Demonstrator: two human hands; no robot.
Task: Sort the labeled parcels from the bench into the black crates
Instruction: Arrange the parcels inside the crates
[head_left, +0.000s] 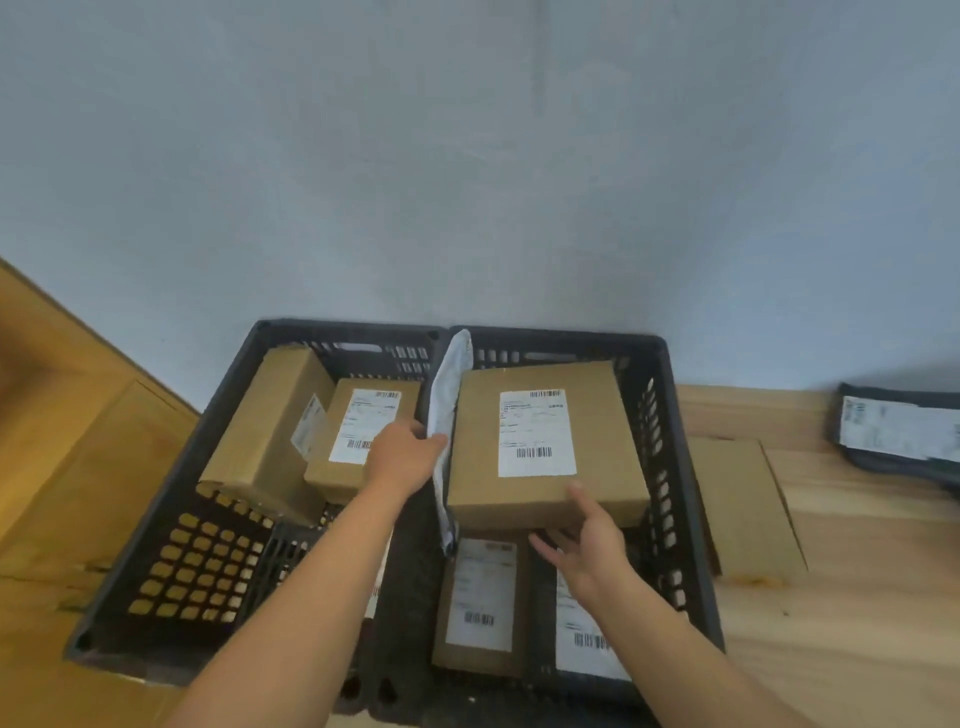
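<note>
Sorting is judged well advanced but not complete; two black crates stand side by side at centre frame. The left crate (208, 566) holds two brown boxes in its far half: one labelled box (358, 441) lying flat; one tall box (270, 426) tilted just beside it. The right crate (665, 467) holds a small labelled box (480, 603) and a white-labelled parcel (582, 639) at lower centre; above them is the large labelled box (545, 441), not yet settled. The right grip (592, 545) supports its near edge; thumb on top, fingers straight beneath, not clamped. The left grip (402, 454) is closed round a pale mailer (447, 395) standing on edge at the wall between the crates. Remaining on the counter (857, 597), right of frame: a flat brown parcel (743, 509) just beside the right crate, no label visible; a dark mailer (893, 431) with a white label at the far right edge; both appear unsorted.
</note>
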